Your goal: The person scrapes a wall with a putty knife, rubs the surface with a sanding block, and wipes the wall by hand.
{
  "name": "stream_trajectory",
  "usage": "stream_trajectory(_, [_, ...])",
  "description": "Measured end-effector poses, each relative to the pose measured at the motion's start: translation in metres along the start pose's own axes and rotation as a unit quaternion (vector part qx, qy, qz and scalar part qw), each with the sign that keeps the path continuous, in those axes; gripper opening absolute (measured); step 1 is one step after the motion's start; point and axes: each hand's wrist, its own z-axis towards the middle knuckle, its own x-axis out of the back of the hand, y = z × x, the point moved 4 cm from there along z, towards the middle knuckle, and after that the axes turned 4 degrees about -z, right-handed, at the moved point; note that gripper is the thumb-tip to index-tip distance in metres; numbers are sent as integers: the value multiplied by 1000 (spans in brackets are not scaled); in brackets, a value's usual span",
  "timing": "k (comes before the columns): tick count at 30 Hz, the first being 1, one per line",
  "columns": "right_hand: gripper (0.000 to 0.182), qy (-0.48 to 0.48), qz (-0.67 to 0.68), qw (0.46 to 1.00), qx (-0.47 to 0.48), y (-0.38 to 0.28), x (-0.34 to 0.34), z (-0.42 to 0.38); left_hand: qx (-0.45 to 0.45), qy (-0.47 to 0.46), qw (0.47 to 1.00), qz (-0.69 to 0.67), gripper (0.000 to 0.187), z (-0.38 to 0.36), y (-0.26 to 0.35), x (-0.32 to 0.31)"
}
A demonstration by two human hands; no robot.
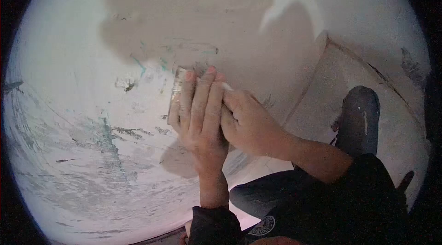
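Against a patchy white wall (78,134) is a thin flat block (177,89), possibly a sanding block; its pale left edge shows while the rest is hidden under my hands. My left hand (198,114) lies over the block with its fingers extended upward, pressed close together, their dusty tips near its top edge. My right hand (251,123) closes around the block's right side, partly behind my left hand, with its thumb toward the top. Teal and dark marks (140,65) show on the wall just above and left of the block.
My shadow (184,5) falls across the upper wall. To the right, a wall corner line (306,77) meets the floor (317,100). A dark shoe (361,118) stands there, and my dark clothing (322,203) fills the lower right. A chipped spot (126,83) marks the wall at left.
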Motion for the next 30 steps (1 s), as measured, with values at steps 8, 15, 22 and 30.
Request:
stream_trajectory(8, [22, 6, -17, 999, 31, -17, 0, 8, 24, 17, 1000, 11, 29, 8, -1, 2])
stream_trajectory(15, [21, 14, 10, 999, 47, -22, 5, 11, 27, 63, 998, 9, 27, 24, 7, 9])
stream_trajectory(22, [24, 19, -24, 997, 66, -14, 10, 18, -3, 5, 1000, -17, 31, 31, -1, 4])
stream_trajectory(30, [24, 18, 7, 999, 49, -10, 11, 19, 28, 7, 1000, -10, 26, 20, 14, 2])
